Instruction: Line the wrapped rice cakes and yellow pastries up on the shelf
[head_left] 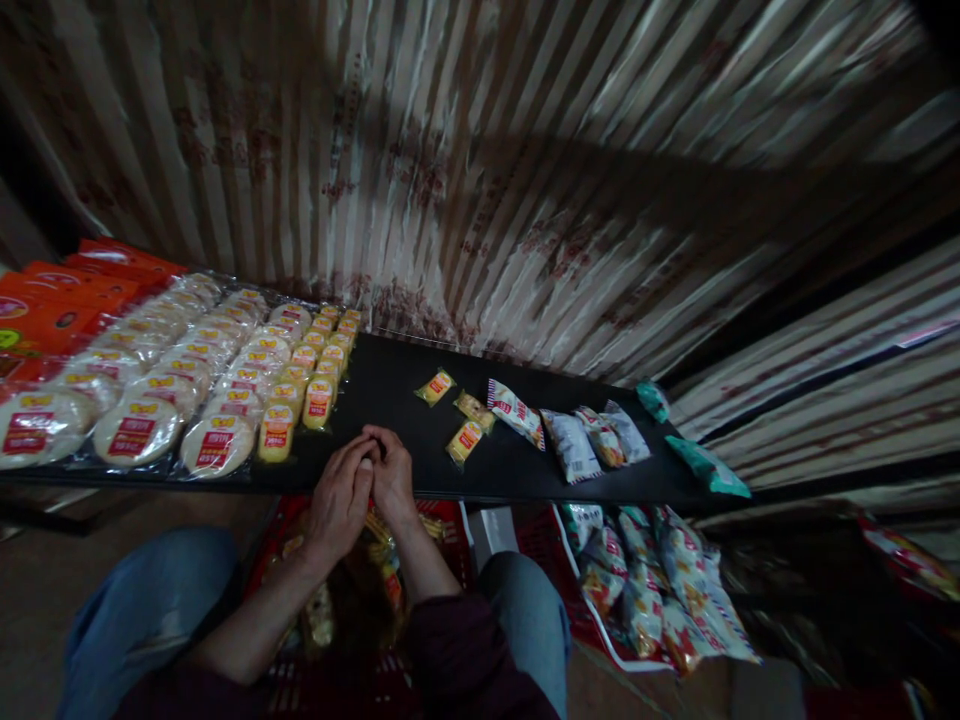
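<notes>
My left hand [341, 500] and my right hand [392, 478] meet at the front edge of the black table [397, 360]. Their fingers are curled and pressed against each other; whatever lies between them, if anything, is hidden. Just left of them stand rows of small yellow wrapped cakes [277, 430]. To the right lie loose yellow packets [465, 440], one of them at the back [436, 386], and a brownish packet [472, 407] partly covered. Beneath my forearms, a red basket [459, 535] holds more yellow wrapped pieces.
Rows of round white wrapped cakes [217, 443] and orange-red packages [71, 295] fill the table's left. White snack bags [570, 445] and teal bags [709, 466] lie on the right. Below, another red basket [559, 545] holds several snack bags [645, 600]. A striped curtain [450, 180] hangs behind.
</notes>
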